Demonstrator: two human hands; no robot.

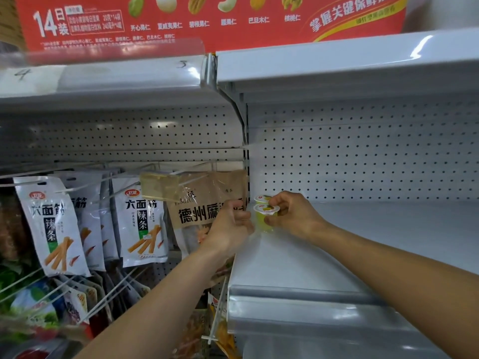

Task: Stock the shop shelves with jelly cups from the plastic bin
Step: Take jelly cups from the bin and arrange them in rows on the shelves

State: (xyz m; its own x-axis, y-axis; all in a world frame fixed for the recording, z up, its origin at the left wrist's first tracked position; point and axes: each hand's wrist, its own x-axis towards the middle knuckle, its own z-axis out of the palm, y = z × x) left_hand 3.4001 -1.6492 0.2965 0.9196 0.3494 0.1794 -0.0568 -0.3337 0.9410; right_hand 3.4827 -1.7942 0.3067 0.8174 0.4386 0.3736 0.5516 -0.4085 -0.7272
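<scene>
At the left back corner of a white shelf (363, 242), the right hand (293, 216) pinches a jelly cup (264, 221) by its sides. A second cup (262, 198) sits just behind it. The left hand (228, 226) curls beside the cup; whether it grips is unclear. The cup looks light, thin-walled and probably slippery, so it is best held just under the rim. Hanging snack bags (140, 218) crowd the left.

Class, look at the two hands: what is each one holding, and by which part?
The right hand pinches a yellow jelly cup by its rim and side. Whether the left hand grips it cannot be told.
</scene>
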